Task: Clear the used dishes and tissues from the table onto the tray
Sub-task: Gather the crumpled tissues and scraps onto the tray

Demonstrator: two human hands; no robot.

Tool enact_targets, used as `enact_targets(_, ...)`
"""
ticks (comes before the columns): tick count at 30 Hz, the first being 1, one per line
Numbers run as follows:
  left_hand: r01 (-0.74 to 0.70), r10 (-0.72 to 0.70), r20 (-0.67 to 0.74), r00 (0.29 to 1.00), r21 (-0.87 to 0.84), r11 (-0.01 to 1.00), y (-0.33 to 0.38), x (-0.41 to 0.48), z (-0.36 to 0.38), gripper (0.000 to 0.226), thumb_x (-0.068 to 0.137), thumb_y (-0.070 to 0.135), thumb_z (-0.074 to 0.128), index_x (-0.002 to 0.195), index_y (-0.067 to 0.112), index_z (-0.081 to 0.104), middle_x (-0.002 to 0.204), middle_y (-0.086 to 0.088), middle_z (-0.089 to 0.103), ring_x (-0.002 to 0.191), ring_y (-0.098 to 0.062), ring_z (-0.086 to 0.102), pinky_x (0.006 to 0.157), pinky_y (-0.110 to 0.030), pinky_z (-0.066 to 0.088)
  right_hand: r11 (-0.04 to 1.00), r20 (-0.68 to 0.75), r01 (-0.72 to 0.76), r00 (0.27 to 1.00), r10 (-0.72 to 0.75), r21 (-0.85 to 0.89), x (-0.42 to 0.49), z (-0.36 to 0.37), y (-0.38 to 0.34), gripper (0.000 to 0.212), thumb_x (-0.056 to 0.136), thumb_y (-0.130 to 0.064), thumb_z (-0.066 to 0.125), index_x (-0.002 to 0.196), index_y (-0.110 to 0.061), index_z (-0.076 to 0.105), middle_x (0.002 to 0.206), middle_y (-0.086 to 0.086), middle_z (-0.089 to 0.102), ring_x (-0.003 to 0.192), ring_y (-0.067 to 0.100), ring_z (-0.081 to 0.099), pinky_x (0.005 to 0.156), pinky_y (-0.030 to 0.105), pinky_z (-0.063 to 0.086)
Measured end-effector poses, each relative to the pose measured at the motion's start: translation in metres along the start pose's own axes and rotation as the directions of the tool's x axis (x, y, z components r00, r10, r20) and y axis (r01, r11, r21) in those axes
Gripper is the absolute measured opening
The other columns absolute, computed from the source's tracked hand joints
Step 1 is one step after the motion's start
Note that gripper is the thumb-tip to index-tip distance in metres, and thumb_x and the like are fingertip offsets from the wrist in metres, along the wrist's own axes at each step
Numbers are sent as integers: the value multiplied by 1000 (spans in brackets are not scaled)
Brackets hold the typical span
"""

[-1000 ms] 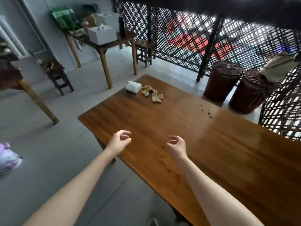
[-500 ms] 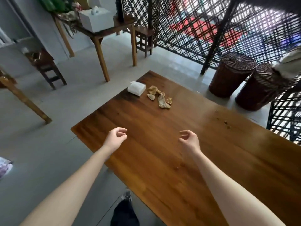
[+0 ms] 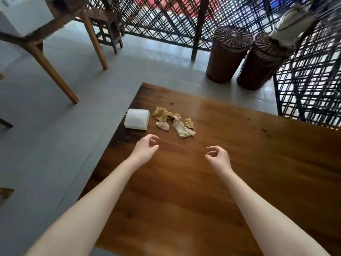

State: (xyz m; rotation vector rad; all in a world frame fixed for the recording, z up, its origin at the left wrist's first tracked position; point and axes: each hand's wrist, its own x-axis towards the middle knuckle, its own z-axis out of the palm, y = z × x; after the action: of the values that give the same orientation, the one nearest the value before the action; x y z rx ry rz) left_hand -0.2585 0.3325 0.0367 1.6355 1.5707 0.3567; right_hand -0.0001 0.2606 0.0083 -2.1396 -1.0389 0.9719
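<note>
Several crumpled, stained tissues [image 3: 174, 121] lie near the far left corner of the dark wooden table [image 3: 239, 172]. A white tissue pack [image 3: 137, 119] sits beside them at the table's left edge. My left hand [image 3: 145, 150] hovers just short of the pack and tissues, fingers loosely curled, holding nothing. My right hand [image 3: 217, 157] hangs over the table's middle, also loosely curled and empty. No tray or dishes are in view.
Small crumbs [image 3: 171, 103] dot the table's far part. Two dark wicker baskets [image 3: 228, 54] stand on the floor beyond the table, by a black lattice screen [image 3: 166, 17]. A wooden side table's legs [image 3: 92, 34] stand at the left on the grey floor.
The view has moved closer to the tissues and tilted down. Both hands have advanced toward the far left corner, staying empty and loosely curled.
</note>
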Motion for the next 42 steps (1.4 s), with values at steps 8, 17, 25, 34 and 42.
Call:
enact_targets(8, -118, 104, 98, 990, 140, 983, -11, 89, 1, 49, 91, 14, 61, 137, 18, 45, 137, -6, 45, 125, -19, 47, 104, -30, 38, 990, -29, 16, 999, -20, -139, 55, 57, -39, 45, 81, -9, 66, 124, -14, 54, 120, 6, 58, 114, 22, 53, 94, 30, 42)
enact_targets(17, -351, 263, 241, 934, 499, 792, -17, 179, 7, 75, 89, 22, 66, 148, 37, 22, 158, -6, 16, 143, -30, 23, 113, -41, 26, 927, 78, 160, 987, -142, -339, 131, 96, -52, 64, 83, -31, 69, 140, -23, 42, 153, 8, 27, 141, 26, 25, 114, 39, 23)
enact_targets(25, -390, 187, 377, 907, 586, 710, -22, 206, 28, 71, 89, 46, 59, 146, 47, 18, 159, -6, 6, 146, -33, 4, 112, -59, 13, 837, 67, 291, 953, -294, -463, 128, 111, -42, 35, 87, -18, 64, 122, -18, 61, 135, 3, 48, 122, 24, 43, 99, 39, 43)
enact_targets(34, -375, 307, 223, 925, 429, 821, -16, 189, 38, 22, 94, 14, 57, 115, 19, 62, 131, -10, 46, 122, -28, 39, 102, -38, 40, 929, 0, 260, 963, -270, -263, 94, 94, -26, 28, 87, -1, 56, 110, -14, 63, 107, 1, 60, 102, 16, 55, 85, 27, 48)
enact_targets(42, -332, 267, 233, 935, 317, 888, -8, 157, 45, 20, 93, 5, 55, 93, 13, 73, 100, -2, 55, 94, -17, 56, 86, -26, 50, 989, -122, 53, 990, -70, -137, 50, 61, 2, 25, 86, -6, 63, 108, -17, 64, 104, -1, 62, 76, -3, 54, 60, -1, 39)
